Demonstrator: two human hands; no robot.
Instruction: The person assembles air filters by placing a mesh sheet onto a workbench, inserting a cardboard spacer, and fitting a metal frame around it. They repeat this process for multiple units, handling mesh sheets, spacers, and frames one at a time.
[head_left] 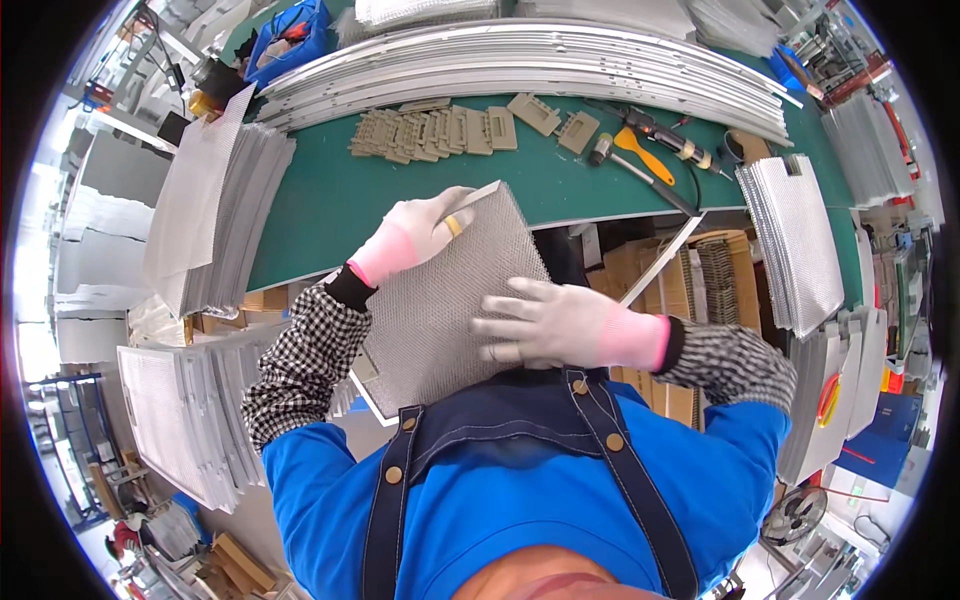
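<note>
- The mesh panel [440, 300], a grey perforated metal sheet, stands tilted against the person's chest, its top edge leaning on the near edge of the green table [330, 200].
- The left hand [420, 232], in a white glove with a pink cuff, is closed over the panel's upper left corner, fingers wrapped on the rim strip.
- The right hand [560, 322], gloved alike, lies flat and spread on the panel's face near its right edge, pressing, not clasping.
- Left of the panel a stack of mesh sheets [215, 215] overhangs the table edge; the green strip between them is bare.
- Beyond the top edge lie beige plastic clips [430, 132] and long aluminium strips [520, 65].
- To the right, near a yellow-handled tool [645, 152], another panel stack [800, 240] stands well apart.
</note>
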